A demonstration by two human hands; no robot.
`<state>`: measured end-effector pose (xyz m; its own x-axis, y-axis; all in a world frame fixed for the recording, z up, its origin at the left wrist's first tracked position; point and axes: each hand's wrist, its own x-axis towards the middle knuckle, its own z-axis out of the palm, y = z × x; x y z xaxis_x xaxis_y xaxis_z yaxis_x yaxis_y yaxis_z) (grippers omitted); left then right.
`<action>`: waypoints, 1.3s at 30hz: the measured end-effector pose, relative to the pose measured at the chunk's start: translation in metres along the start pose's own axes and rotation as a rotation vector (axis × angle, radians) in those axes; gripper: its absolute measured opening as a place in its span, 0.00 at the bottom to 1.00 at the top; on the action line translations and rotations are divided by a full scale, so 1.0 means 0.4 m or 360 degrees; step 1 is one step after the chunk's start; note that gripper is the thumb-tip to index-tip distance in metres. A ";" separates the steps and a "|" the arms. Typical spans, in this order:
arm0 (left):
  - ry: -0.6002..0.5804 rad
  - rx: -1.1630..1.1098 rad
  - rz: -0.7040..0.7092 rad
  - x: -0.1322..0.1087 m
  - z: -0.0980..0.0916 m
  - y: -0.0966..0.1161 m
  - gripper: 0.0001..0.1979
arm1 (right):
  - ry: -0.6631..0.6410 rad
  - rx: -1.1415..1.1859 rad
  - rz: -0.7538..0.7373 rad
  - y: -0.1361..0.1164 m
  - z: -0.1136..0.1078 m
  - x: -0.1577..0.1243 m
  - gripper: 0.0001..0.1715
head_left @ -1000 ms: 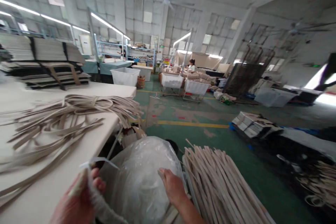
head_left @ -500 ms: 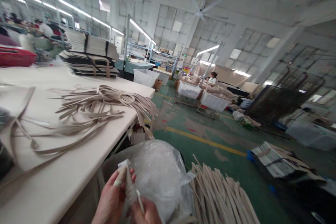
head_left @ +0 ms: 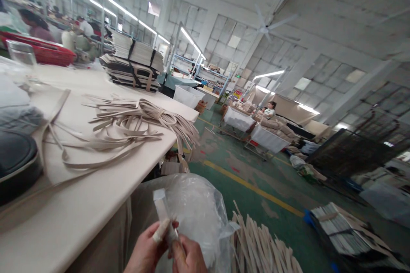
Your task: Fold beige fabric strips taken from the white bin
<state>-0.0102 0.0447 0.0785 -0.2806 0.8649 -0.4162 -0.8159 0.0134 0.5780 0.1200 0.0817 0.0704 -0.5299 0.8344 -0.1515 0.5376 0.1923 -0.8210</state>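
My left hand (head_left: 149, 245) is closed round a flat pale strip (head_left: 161, 205), whose whitish end sticks up above the fingers. A light wrapping covers the tip of my left thumb. Against its fingers, my right hand (head_left: 189, 256) pinches the lower part of the same strip; whatever else lies between its fingers is hidden. Just behind both hands bulges a clear plastic bag (head_left: 198, 204). To their right stands a thick bunch of beige straps (head_left: 261, 243). On the table (head_left: 105, 204) to the left lies a tied bundle of beige straps (head_left: 150, 113) with loose ends trailing.
A round black case (head_left: 19, 162) and a glass jar (head_left: 21, 53) stand at the table's left. Strapped stacks of panels (head_left: 133, 66) sit at its far end. White carts (head_left: 269, 136) hold soft goods beyond the aisle, near a co-worker (head_left: 269, 110). Another bound stack (head_left: 341, 226) is at right.
The view has swung left, bringing the black case and jar into sight. My hands have shifted lower and closer together, and more of the strip now shows above my left hand.
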 end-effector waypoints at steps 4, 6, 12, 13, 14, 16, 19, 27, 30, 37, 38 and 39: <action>0.0045 -0.0010 0.0023 -0.005 0.004 -0.002 0.26 | 0.0056 -0.0025 0.0014 -0.001 0.004 -0.001 0.45; 0.0114 -0.0030 0.0052 -0.002 -0.002 0.013 0.27 | 0.0078 -0.0054 0.0047 0.003 0.008 -0.007 0.43; -0.0008 0.0011 -0.0016 -0.012 -0.011 0.006 0.24 | 0.0018 -0.0034 0.0009 0.013 0.011 -0.007 0.44; 0.0007 0.0025 -0.0021 -0.012 -0.011 0.005 0.23 | 0.0012 -0.0033 -0.0002 0.016 0.010 -0.006 0.44; 0.0045 0.0030 -0.0008 -0.010 -0.011 0.007 0.23 | 0.0007 -0.0036 -0.0010 0.019 0.008 -0.006 0.44; 0.0113 0.0019 0.0049 -0.005 -0.011 0.016 0.22 | -0.0003 -0.0044 -0.0020 0.026 0.008 -0.008 0.46; 0.0058 0.0025 0.0057 -0.006 -0.010 0.017 0.23 | -0.0014 -0.0033 -0.0016 0.026 0.011 -0.012 0.46; 0.0069 0.0027 0.0079 -0.006 -0.011 0.014 0.25 | 0.0039 -0.0052 -0.0002 0.025 0.004 -0.022 0.42; 0.0078 -0.0003 0.0084 0.000 -0.012 0.026 0.23 | -0.0018 0.0010 0.0024 0.021 0.004 -0.024 0.45; -0.0049 0.0174 0.0027 -0.024 -0.008 0.018 0.24 | -0.0118 0.0136 0.0141 -0.007 -0.008 -0.030 0.44; -0.0018 0.0194 0.0077 -0.020 -0.006 0.031 0.24 | -0.0155 0.0144 0.0135 -0.009 -0.010 -0.033 0.43; 0.0011 0.0214 0.0117 -0.014 -0.004 0.046 0.25 | -0.0204 0.0162 0.0129 -0.012 -0.011 -0.037 0.43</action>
<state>-0.0243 0.0391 0.0903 -0.3407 0.8626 -0.3740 -0.7183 0.0178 0.6955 0.1281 0.0708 0.0790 -0.5705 0.7710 -0.2831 0.5163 0.0687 -0.8536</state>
